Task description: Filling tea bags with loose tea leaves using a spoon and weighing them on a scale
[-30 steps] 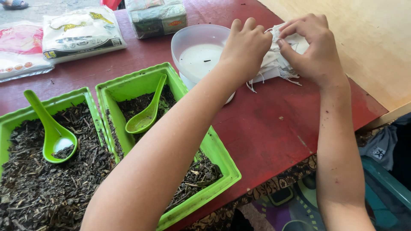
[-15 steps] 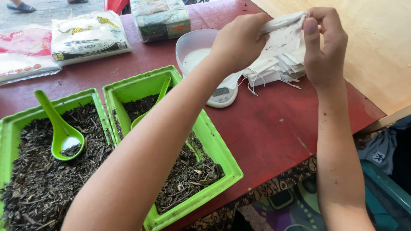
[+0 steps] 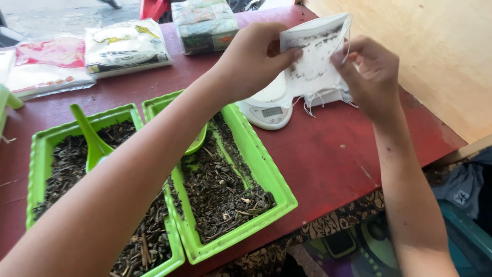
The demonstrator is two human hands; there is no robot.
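Pouch (image 3: 313, 56), formerly bunched, is now spread flat: left hand (image 3: 253, 56) and right hand (image 3: 370, 72) pinch opposite edges above scale (image 3: 266, 110).

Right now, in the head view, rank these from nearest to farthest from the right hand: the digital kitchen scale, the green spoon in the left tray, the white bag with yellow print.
1. Digital kitchen scale: just left of and below the right hand, on the red table.
2. White bag with yellow print: far left, at the table's back.
3. Green spoon: farthest left, in the left tray.
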